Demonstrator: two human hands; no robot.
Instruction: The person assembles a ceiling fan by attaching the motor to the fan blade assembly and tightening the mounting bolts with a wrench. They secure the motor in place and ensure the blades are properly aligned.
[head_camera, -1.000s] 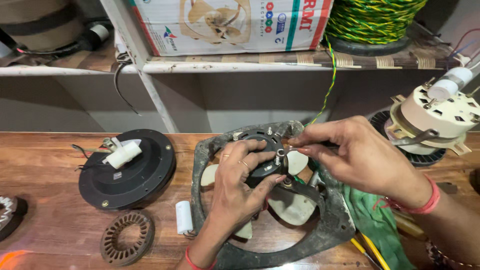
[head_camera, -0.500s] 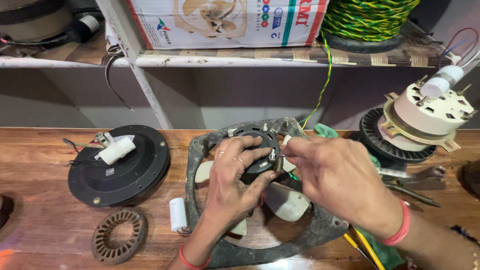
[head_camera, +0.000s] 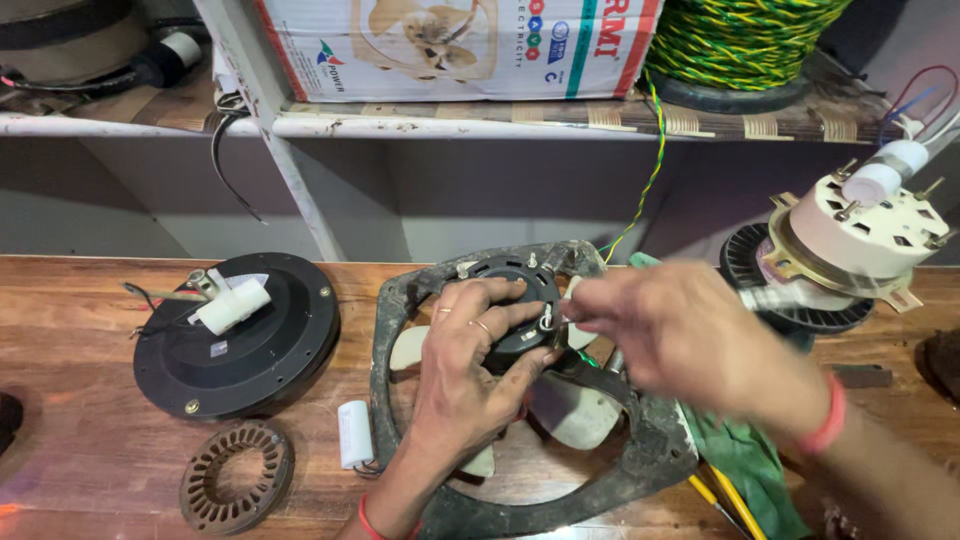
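A dirty grey exhaust fan frame (head_camera: 640, 460) with cream blades (head_camera: 575, 410) lies flat on the wooden bench. My left hand (head_camera: 470, 370) is spread over the black round motor hub (head_camera: 525, 285) at its centre and grips it. My right hand (head_camera: 690, 335), blurred, reaches in from the right with its fingertips pinched at a small metal fitting on the hub's right edge. Whether it holds a tool I cannot tell. Both wrists wear red bands.
A black round motor housing (head_camera: 235, 340) with a white capacitor on top lies at the left. A stator ring (head_camera: 235, 475) and a small white capacitor (head_camera: 355, 432) sit near the front. A cream motor (head_camera: 850, 240) stands at right, green cloth (head_camera: 745, 460) beside the frame, a wire spool (head_camera: 740, 40) on the shelf.
My right hand has shifted slightly left toward the hub and is now blurred. My left hand stays clamped on the hub. The view has drifted a little.
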